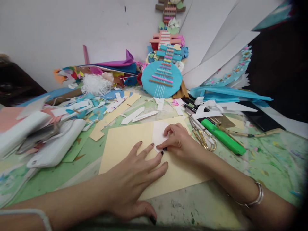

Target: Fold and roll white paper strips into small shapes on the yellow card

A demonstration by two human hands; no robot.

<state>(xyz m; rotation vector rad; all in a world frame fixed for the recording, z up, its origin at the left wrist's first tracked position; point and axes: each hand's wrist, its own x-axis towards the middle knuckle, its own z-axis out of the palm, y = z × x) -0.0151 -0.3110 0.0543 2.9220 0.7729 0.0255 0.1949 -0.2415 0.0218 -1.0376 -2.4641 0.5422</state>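
A cream sheet of paper [127,141] lies at the front of the table. On it rests a smaller piece of white paper [158,131], partly covered by my right hand [176,141]. That hand's fingers are curled, with the index finger and thumb at the white paper's lower corner. My left hand [141,171] lies flat with fingers spread on the cream sheet, fingertips close to the white paper. Its thumb reaches past the sheet's front edge. Beyond the sheet are two pointed white paper strips [133,115].
Gold-handled scissors [204,138] and a green cutter [222,136] lie to the right, near a black phone [261,117]. A white power strip [57,144] sits left. Behind stand a blue paper lute [161,78], paper scraps and a white thread tangle [96,84].
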